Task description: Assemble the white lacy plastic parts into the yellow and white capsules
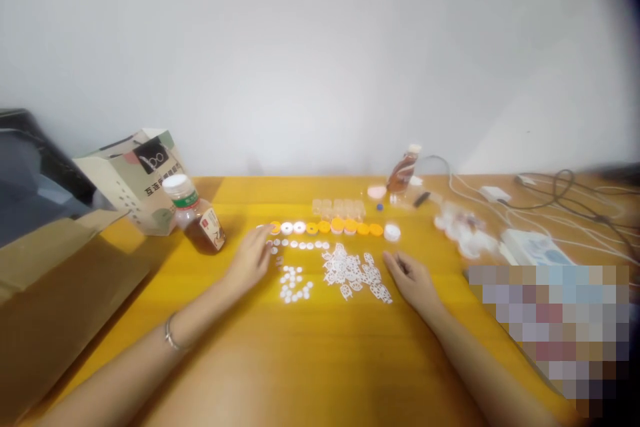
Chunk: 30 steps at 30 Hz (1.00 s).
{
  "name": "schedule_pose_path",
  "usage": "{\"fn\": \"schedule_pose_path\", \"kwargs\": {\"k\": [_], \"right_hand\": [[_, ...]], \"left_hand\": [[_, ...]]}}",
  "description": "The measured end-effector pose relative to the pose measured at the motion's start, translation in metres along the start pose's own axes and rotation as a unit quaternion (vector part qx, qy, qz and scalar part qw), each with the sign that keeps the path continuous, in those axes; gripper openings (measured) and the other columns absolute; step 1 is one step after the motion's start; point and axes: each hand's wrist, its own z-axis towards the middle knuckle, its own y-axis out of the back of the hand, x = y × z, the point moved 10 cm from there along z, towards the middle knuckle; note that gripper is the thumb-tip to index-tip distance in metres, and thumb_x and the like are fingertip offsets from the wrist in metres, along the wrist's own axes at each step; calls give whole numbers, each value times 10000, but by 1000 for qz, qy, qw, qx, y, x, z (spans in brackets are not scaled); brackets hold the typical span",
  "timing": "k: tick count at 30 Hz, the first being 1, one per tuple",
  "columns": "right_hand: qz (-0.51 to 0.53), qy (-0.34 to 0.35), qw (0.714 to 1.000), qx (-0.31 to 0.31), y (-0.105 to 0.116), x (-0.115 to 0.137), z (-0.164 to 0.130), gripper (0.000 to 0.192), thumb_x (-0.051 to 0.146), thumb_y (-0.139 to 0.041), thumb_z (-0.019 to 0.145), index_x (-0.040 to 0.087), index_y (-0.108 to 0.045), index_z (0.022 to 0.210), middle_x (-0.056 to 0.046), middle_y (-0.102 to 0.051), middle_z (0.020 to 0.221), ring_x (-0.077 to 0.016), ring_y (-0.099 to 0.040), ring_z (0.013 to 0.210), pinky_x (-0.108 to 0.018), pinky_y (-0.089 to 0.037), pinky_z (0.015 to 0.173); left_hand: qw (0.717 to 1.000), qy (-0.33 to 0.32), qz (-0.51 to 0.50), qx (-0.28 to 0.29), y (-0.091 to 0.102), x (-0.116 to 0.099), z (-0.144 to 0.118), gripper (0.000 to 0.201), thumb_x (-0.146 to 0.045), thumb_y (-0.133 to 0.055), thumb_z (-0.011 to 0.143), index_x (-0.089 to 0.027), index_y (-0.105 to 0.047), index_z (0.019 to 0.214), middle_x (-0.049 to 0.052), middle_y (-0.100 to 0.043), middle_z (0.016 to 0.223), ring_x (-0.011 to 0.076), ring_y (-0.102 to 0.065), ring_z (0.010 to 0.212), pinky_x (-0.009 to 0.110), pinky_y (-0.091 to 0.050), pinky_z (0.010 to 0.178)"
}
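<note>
A row of orange and white round pieces (350,227) spans a yellow-brown table (300,367). The left hand (253,255) is at its left end; I cannot tell whether it grips. Well apart, the right hand (413,279), loosely curled, contents hidden, is beside white openwork pieces (341,268). Small white discs (287,294) lie between the hands.

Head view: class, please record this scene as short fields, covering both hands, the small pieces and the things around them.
Left hand: fingertips at the row's left end; contact unclear
Right hand: right of the cut-out pieces
Row of round pieces: orange and white
White discs: loose, left of the cut-out pieces
Cut-out pieces: white, heaped
Far left: jar, bag
Behind, right: bottle
</note>
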Motion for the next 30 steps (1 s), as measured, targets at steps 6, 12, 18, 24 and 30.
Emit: {"fn": "schedule_pose_path", "kwargs": {"k": [6,12,18,24,30], "right_hand": [[12,-7,1000,14,-3,-1,0,489,623,-387,777,213,-282,532,64,-263,504,-91,-306,447,-219,-264,419],[28,-8,999,26,-7,-6,0,465,587,-405,787,210,-298,537,63,-269,513,-91,-313,457,-218,-278,429],[45,0,999,23,-6,-3,-1,456,576,-427,782,211,-308,537,65,-273,501,-91,-313,452,-217,-274,418],[47,4,999,22,-5,0,-2,436,548,-426,796,212,-307,545,65,-275,502,-92,-314,446,-218,-280,422],[13,187,982,-1,2,68,-34,358,332,-392,866,215,-322,535,55,-348,477,-99,-339,435,-238,-296,449]], "left_hand": [[995,58,69,40,-25,67,10,226,-195,-377,864,-146,-536,1017,129,-568,1113,247,-547,1024,416,-445,894],[995,56,73,32,-23,64,4,206,-232,-379,877,-152,-554,949,111,-604,1005,222,-577,937,363,-465,831],[996,-31,69,48,-11,25,-1,238,-267,-388,888,-191,-551,1044,92,-569,1086,216,-520,1009,364,-415,858],[992,-87,48,80,-25,8,-6,248,-267,-353,907,-171,-582,907,71,-595,857,183,-530,844,322,-425,786],[996,-80,8,45,-9,-23,-5,201,-274,-395,892,-164,-562,872,66,-585,808,168,-526,788,302,-412,745]]}}
